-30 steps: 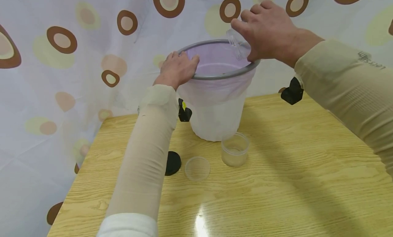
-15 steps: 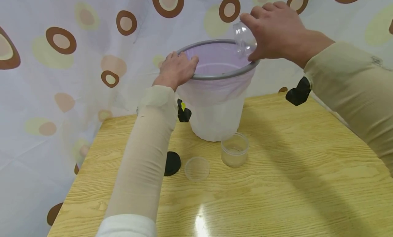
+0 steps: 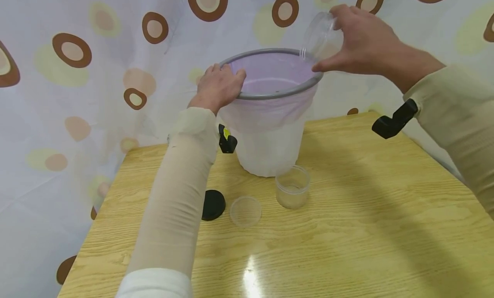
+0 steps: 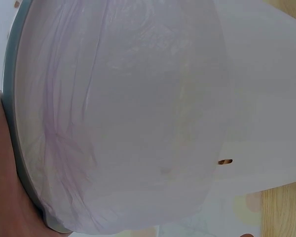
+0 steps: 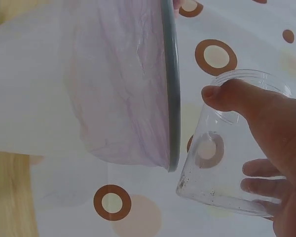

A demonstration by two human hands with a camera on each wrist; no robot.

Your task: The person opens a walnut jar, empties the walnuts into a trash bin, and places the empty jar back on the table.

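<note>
A white trash bin [image 3: 270, 143] with a purple liner [image 3: 266, 70] and a grey rim [image 3: 270, 96] stands on the table. My left hand [image 3: 218, 87] grips the rim at its left side, fingers curled over it. Above the rim's right edge, my right hand [image 3: 366, 43] holds a clear plastic jar [image 3: 322, 38] roughly on its side. In the right wrist view the jar [image 5: 222, 163] is see-through, its threaded mouth near the thumb, with small dark specks by its base. In the left wrist view the bin's side [image 4: 148, 108] fills most of the picture.
In front of the bin are an open clear tub [image 3: 292, 188], a clear round lid [image 3: 245, 212] and a black round lid [image 3: 213, 205], partly behind the left sleeve. A patterned curtain [image 3: 96, 118] hangs behind the wooden table [image 3: 308, 255].
The right hand has moved right with the jar, which has turned and shows more of itself in the head view. The left hand stays on the rim.
</note>
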